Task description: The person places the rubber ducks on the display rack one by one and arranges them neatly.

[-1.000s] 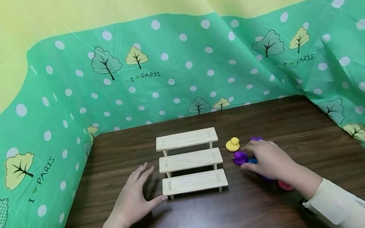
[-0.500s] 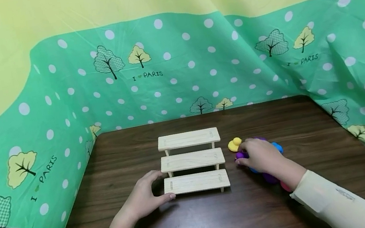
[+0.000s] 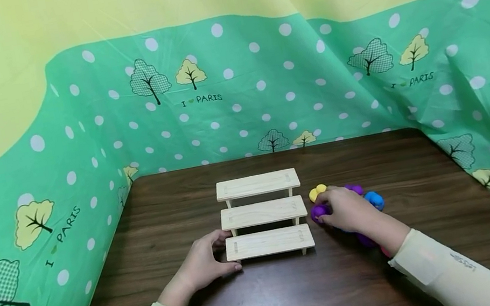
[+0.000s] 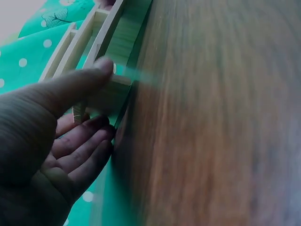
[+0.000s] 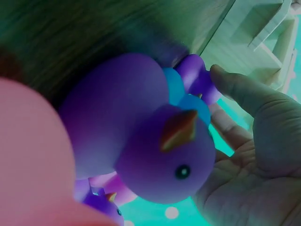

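Note:
A pale wooden three-step stand (image 3: pixel 262 213) sits mid-table. My left hand (image 3: pixel 202 264) grips the left end of its lowest step, thumb in front and fingers behind; the left wrist view has the same stand (image 4: pixel 109 29) with thumb and fingers either side of its end. To the right of the stand, my right hand (image 3: pixel 348 209) pinches a purple rubber duck (image 3: pixel 318 213) between thumb and fingers. That duck (image 5: pixel 197 77) appears at the fingertips in the right wrist view, partly behind a blue duck (image 5: pixel 175 87) and a nearer purple duck (image 5: pixel 127 108).
A yellow duck (image 3: pixel 314 194) lies just beyond the right fingers. Around that hand are a blue duck (image 3: pixel 374 200), another purple duck (image 3: pixel 354 189) and partly hidden ones. A pink duck (image 5: pixel 33 155) looms close in the right wrist view. Printed cloth (image 3: pixel 229 117) borders the dark table (image 3: pixel 276 300).
My left hand has moved right to the stand and taken hold of its lowest step. My right hand has closed its thumb and fingers on the purple duck.

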A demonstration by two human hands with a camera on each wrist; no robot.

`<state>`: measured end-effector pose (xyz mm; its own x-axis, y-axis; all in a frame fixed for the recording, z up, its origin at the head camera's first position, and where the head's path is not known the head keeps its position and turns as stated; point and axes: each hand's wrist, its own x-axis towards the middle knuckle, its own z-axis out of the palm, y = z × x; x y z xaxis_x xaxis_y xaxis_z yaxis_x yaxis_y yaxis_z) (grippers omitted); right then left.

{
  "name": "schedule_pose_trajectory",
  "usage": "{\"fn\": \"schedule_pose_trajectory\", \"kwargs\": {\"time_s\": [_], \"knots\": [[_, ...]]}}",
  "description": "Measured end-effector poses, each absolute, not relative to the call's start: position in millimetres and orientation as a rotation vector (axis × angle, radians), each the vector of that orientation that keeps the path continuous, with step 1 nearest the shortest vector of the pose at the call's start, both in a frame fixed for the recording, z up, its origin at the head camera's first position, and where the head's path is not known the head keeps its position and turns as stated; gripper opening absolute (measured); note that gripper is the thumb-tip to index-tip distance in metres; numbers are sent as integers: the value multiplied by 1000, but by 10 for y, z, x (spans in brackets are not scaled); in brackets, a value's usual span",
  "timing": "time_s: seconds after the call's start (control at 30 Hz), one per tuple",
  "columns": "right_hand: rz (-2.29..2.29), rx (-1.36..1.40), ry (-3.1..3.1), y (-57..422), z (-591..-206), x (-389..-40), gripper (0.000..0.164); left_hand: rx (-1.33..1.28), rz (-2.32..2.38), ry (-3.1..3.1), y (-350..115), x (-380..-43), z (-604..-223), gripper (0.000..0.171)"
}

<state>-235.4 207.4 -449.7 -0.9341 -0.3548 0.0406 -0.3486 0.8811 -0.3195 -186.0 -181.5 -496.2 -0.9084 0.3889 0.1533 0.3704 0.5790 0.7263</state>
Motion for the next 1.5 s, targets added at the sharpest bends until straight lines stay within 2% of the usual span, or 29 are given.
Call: {"fn": "schedule_pose_trajectory", "kwargs": {"time_s": [0.27,0.53,0.97,1.5], "knots": [[-431,-560,3027,2043,-4508,-2355,40,716,1146,2916,-1713,-1847,-4986,75],[-541,-606,3008,2090,-4438,-2327,38,756,1092,3007,-1681,-1840,-5004,54],[-909,-593,3090,2208,-3962,-2462,31,706,1109,2999,-1707,-1871,-5010,57],[-1086,-825,2903,1503,-3628,-2677,27,680,1116,2983,-1738,-1882,-5006,59]]}}
